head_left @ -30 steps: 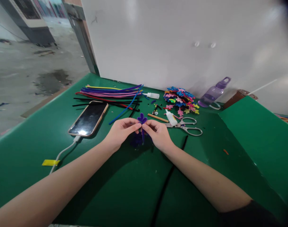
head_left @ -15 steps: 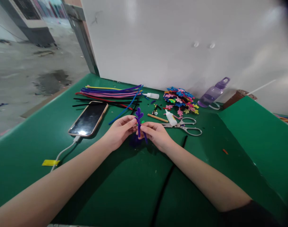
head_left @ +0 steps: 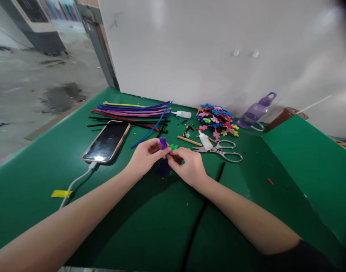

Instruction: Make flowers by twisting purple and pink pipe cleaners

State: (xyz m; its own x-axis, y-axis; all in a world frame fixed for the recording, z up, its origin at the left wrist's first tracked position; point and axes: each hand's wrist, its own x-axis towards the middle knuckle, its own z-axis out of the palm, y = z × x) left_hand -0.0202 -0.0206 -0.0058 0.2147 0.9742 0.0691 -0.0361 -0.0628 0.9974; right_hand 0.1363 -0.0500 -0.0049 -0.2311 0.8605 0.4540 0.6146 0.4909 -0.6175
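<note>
Close together above the glossy green tabletop (head_left: 133, 226)
My left hand (head_left: 147, 156) pinches fuzzy purple pipe-cleaner loops (head_left: 163, 143), my right hand (head_left: 188, 164) seemingly fuzzy bright-green loops (head_left: 174, 147); squeezing too hard could crush them.

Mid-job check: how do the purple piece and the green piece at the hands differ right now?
Colour: the purple piece is deep violet; the green piece is bright green.
Place: the purple piece is at the left hand's fingertips, the green piece beside the right hand's.
Height: the purple piece's top shows higher in view than the green piece's.
Shared: both show rounded lobes.
</note>
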